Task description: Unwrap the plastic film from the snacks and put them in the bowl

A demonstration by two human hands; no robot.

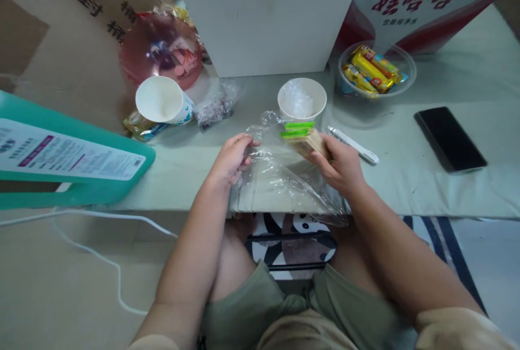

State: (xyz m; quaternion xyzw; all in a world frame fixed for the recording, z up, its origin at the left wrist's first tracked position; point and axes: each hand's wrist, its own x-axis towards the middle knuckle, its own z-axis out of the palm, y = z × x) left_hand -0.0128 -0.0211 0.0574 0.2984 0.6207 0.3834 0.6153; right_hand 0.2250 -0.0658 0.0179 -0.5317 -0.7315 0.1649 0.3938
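Pinched at its left edge, a clear plastic bag (280,171) is held by my left hand (233,159), its fingers curled closed. The bag spreads over the table's front edge. My right hand (339,163) is closed around a small stack of flat beige packets (306,143) with bright green ends, above the bag; their exact kind is unclear. Just beyond the packets stands a white paper cup (303,98) with crumpled clear plastic inside. A white utility knife (353,145) lies right of my right hand.
At left are a tilted paper cup (160,99), a small bag of dark bits (215,106), a red basket (160,49) and a large green jug (73,155). A bowl of yellow-wrapped snacks (376,71) and a phone (450,138) are at right. Boxes (268,14) stand behind.
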